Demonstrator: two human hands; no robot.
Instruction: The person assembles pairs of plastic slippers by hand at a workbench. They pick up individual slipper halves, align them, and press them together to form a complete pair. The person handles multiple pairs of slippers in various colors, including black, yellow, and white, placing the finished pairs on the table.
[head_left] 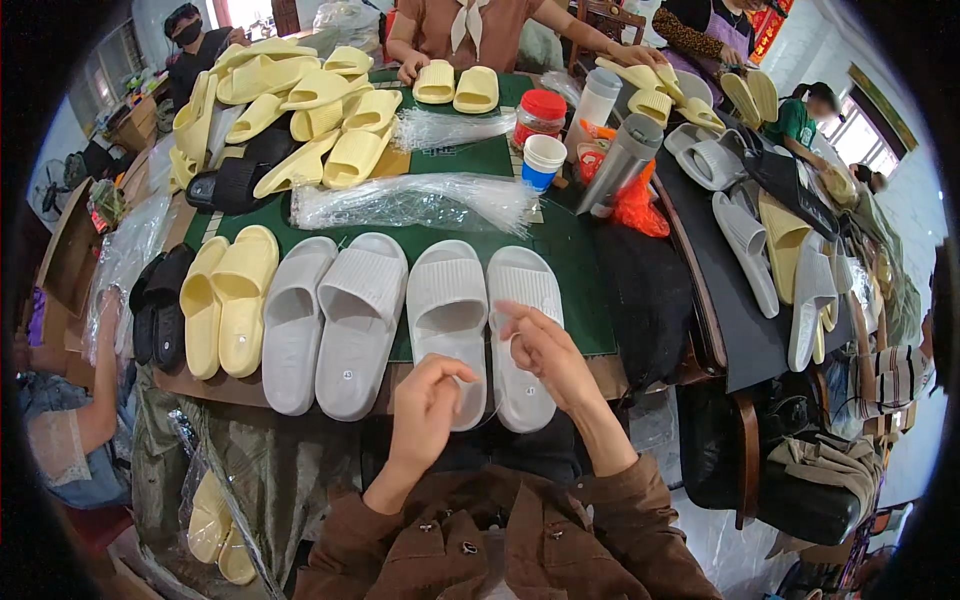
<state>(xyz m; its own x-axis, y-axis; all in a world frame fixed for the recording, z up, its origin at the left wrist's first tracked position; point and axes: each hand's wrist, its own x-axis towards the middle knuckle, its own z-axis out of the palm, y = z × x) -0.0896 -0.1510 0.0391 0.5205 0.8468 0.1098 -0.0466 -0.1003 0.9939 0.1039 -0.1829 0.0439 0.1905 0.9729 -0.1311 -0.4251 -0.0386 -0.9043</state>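
Note:
A pair of grey slippers stands at the table's near edge in front of me, the left slipper (447,275) beside the right slipper (523,272). My left hand (425,408) is over the heel of the left one, fingers curled and thumb against the index finger. Over the middle of the right slipper, my right hand (548,358) has its fingers bent together, the index reaching toward the strap. Anything between the fingers of either hand is too small to make out. A bundle of clear plastic tie strands (420,202) lies beyond the slippers.
To the left are another grey pair (360,325), a yellow pair (230,300) and a black pair (160,310). Yellow slippers (300,100) are heaped farther back. Jars, a cup (543,162) and a tumbler (622,165) stand at right. Across the table, a person's hand (412,66) touches yellow slippers.

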